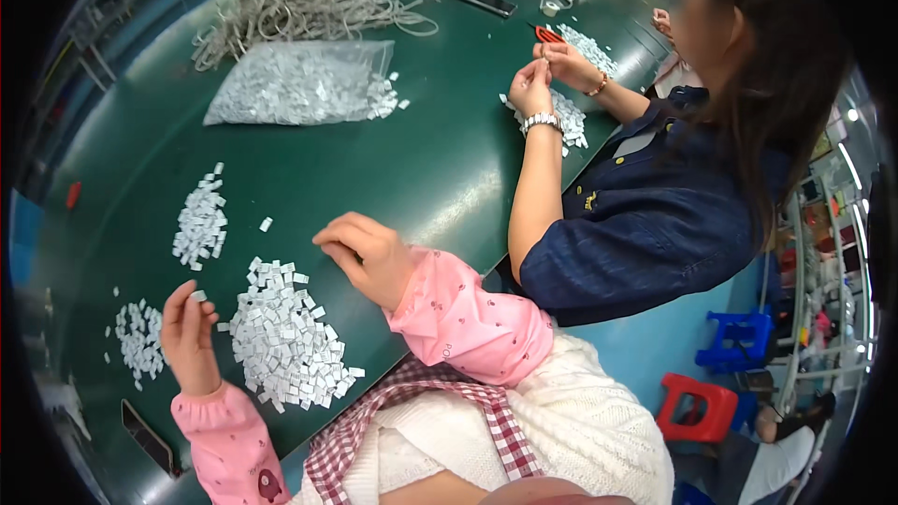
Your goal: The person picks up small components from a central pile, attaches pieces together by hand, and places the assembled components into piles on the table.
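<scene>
My left hand (190, 337) is closed with a small white rectangular plastic piece (198, 296) at its fingertips. It hovers between a large pile of the same white pieces (285, 337) on its right and a smaller pile (140, 341) on its left. Farther off lies another small pile (199, 222). My right hand (365, 255) is above the green table (374, 164), beyond the large pile and apart from it. Its thumb and fingertips come together in a pinch; anything between them is too small to make out. One loose piece (266, 223) lies between the piles.
A clear bag of white pieces (285, 84) and a heap of grey cords (304, 5) lie at the back. At right a co-worker's hands (547, 75) work above more white pieces (568, 117). A dark phone (148, 440) lies near left; red and blue stools (697, 407) stand right.
</scene>
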`<action>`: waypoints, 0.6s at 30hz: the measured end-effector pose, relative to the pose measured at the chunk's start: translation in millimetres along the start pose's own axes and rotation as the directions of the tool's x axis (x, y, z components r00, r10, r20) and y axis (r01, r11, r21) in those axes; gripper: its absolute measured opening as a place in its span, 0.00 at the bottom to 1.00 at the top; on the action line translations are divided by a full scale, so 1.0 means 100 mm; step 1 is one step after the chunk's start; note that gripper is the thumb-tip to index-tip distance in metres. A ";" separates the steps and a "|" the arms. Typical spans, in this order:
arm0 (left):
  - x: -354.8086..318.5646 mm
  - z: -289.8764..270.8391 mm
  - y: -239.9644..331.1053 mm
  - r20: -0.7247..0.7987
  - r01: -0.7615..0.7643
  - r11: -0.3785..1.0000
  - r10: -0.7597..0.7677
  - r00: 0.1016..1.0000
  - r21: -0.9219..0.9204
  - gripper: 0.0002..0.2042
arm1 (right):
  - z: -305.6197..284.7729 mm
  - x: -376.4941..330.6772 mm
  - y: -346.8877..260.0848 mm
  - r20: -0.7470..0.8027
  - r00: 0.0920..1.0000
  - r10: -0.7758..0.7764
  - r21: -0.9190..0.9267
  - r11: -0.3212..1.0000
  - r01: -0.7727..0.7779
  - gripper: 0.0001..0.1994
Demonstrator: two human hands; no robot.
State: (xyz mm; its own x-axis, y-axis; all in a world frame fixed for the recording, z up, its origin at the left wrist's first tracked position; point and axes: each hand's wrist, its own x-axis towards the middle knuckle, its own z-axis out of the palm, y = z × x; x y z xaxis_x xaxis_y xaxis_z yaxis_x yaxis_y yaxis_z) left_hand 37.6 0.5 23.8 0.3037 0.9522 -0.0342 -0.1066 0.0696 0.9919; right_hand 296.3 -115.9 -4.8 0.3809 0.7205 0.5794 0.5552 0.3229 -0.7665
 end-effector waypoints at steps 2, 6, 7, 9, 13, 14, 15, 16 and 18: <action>0.06 -0.24 -0.14 -0.052 -0.020 0.996 0.024 0.998 0.081 0.11 | 0.07 0.06 0.07 0.006 1.000 0.008 -0.041 0.999 -0.008 0.05; 0.12 -0.39 -0.36 -0.071 -0.051 0.988 0.062 0.996 0.147 0.10 | 0.01 0.20 0.30 -0.040 0.999 -0.011 -0.247 0.969 0.001 0.05; 0.13 -0.41 -0.38 -0.060 -0.036 0.989 0.045 0.997 0.143 0.10 | -0.01 0.19 0.34 -0.041 0.999 0.004 -0.259 0.966 -0.015 0.05; 0.13 -0.39 -0.40 -0.043 -0.083 0.984 0.090 0.995 0.158 0.09 | -0.06 0.17 0.40 -0.219 0.970 0.103 -0.312 0.935 -0.170 0.07; 0.11 -0.29 -0.36 0.012 -0.200 0.963 0.201 0.980 0.180 0.08 | -0.10 0.18 0.37 -0.183 0.980 0.083 -0.370 0.918 -0.146 0.08; 0.12 -0.30 -0.37 0.012 -0.198 0.964 0.199 0.980 0.180 0.08 | -0.10 0.18 0.36 -0.192 0.975 0.112 -0.367 0.913 -0.177 0.07; 0.13 -0.31 -0.38 -0.011 -0.212 0.961 0.217 0.976 0.178 0.08 | -0.11 0.18 0.35 -0.201 0.969 0.141 -0.363 0.908 -0.208 0.07; 0.14 -0.31 -0.39 -0.038 -0.230 0.957 0.240 0.970 0.179 0.08 | -0.10 0.19 0.37 -0.196 0.971 0.139 -0.351 0.914 -0.201 0.07; 0.14 -0.37 -0.43 -0.048 -0.257 0.938 0.275 0.960 0.230 0.08 | -0.08 0.20 0.36 -0.191 0.976 0.107 -0.340 0.926 -0.168 0.07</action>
State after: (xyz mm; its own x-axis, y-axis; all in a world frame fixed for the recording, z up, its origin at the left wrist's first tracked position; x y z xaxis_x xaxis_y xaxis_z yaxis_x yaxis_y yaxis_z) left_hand 11.3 21.7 -24.2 0.2169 0.9477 0.2342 0.0399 -0.2483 0.9678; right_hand 329.5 -94.8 -18.4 0.5723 0.6200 0.5367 0.7011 -0.0303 -0.7125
